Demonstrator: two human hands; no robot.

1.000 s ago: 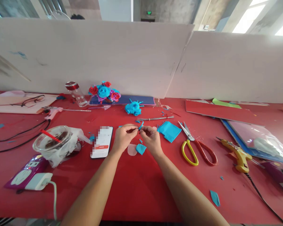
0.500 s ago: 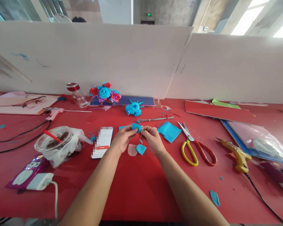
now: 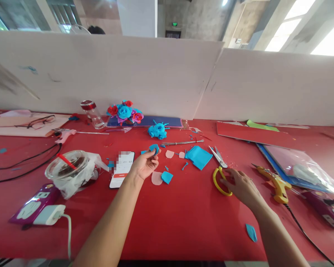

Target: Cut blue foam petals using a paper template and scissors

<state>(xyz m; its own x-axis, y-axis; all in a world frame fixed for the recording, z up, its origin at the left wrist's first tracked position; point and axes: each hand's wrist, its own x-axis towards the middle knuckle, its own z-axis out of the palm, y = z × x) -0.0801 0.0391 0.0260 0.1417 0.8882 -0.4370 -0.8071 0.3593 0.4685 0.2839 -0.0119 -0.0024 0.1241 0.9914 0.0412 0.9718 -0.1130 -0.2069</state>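
Note:
My left hand pinches a small curled blue paper petal above the red table. My right hand lies to the right on the scissors, which have one yellow and one red handle; its fingers rest over the handles, spread. A folded blue paper square lies between the two hands. Blue and pale pink petal cut-outs sit just below my left hand. A blue paper flower and a bouquet of red, blue and purple paper flowers stand further back.
A phone lies left of my left hand, beside a lidded drink cup in a plastic bag. A yellow glue gun with cable lies at the right, a power strip at the front left. White partition boards close the back.
My right hand let go of the blue petal and moved right onto the scissors. My left hand kept the petal and stayed in place.

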